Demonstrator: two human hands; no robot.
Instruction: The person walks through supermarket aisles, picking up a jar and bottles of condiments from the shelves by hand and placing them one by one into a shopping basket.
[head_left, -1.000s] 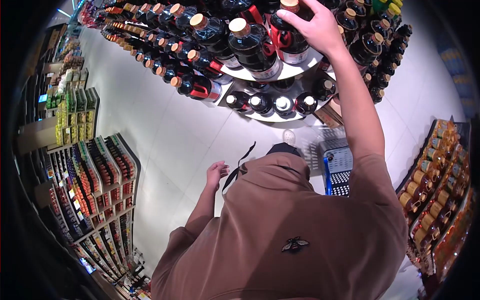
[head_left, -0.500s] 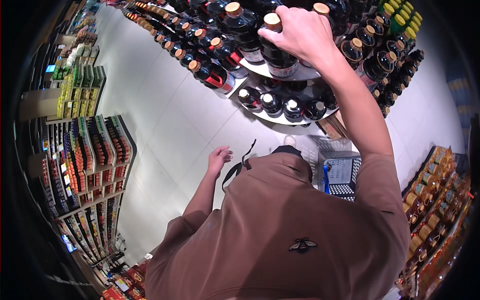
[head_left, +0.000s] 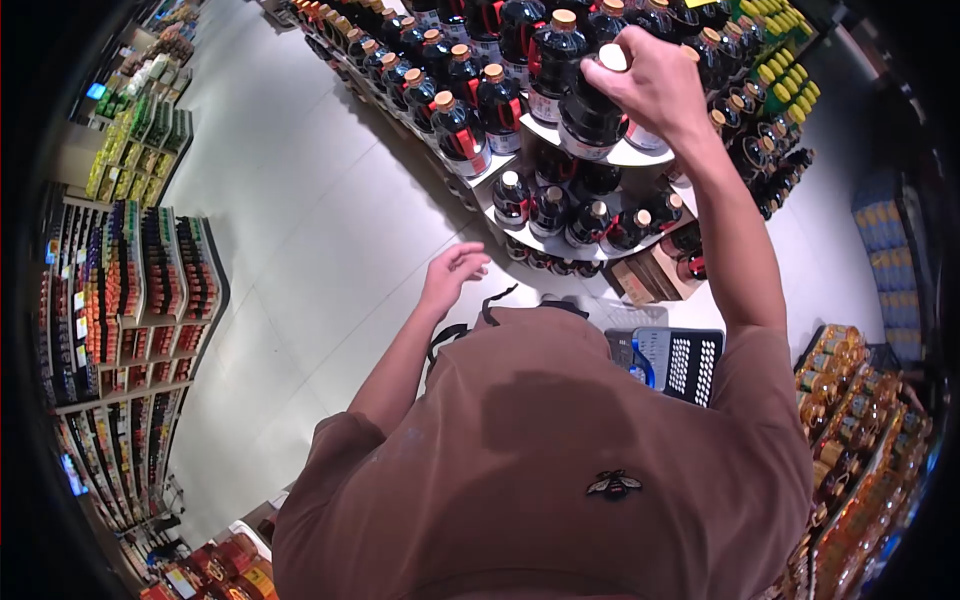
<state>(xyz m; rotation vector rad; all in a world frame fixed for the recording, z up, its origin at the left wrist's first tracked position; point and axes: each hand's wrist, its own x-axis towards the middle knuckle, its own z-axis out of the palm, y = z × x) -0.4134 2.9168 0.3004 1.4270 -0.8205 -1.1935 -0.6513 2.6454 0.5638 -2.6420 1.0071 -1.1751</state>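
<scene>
While right hand [head_left: 655, 88] grips dark bottle [head_left: 590, 122] around capped neck at upper shelf [head_left: 638, 156] front edge, left hand [head_left: 452, 278] hangs empty, loosely curled, above pale floor [head_left: 320, 220].

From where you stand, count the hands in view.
2: right hand, holding a dark bottle by its top at a white shelf; left hand, empty, over the floor.

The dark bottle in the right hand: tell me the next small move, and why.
Probably bring the left hand toward the dark bottle to steady its body: the right hand grips it up near the cap, while the left hand is open and empty.
</scene>
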